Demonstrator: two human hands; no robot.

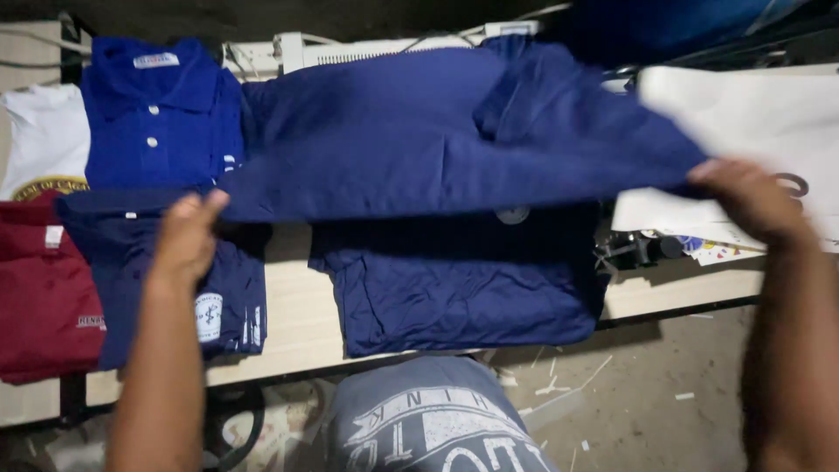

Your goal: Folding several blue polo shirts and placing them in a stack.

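Bare forearms, and a grey T-shirt point(428, 415) with white printed lettering.

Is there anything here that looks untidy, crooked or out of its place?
Mostly the floor: pale scraps lie scattered below the table edge. The folded polo shirts sit tidy. The blue shirt hangs stretched between the left hand and right hand.

Dim, warm indoor light from above. Right hand point(752, 199) and left hand point(188, 236) smeared by motion blur. Deep shadow beneath the lifted blue shirt point(419, 140) between them. White sheet point(752, 114) above the right hand slightly overexposed. Corners dark.
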